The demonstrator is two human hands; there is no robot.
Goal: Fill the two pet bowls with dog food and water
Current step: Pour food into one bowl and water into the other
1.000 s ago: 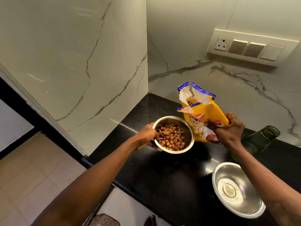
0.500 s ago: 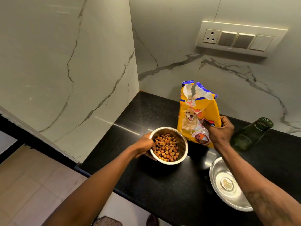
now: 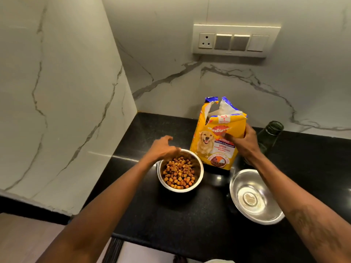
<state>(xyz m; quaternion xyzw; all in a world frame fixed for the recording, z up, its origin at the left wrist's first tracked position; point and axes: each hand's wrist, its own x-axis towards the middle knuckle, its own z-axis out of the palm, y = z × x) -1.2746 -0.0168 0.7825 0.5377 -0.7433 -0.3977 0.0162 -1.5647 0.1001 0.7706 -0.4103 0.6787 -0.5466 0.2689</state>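
While my right hand point(image 3: 245, 144) grips the dog food bag point(image 3: 216, 141) upright on the black counter point(image 3: 190, 221), my left hand point(image 3: 161, 149) hovers open-fingered over the kibble-filled bowl point(image 3: 179, 172); I should settle the bag steady before releasing, then bring the green bottle point(image 3: 269, 135) to the empty bowl point(image 3: 255, 196)
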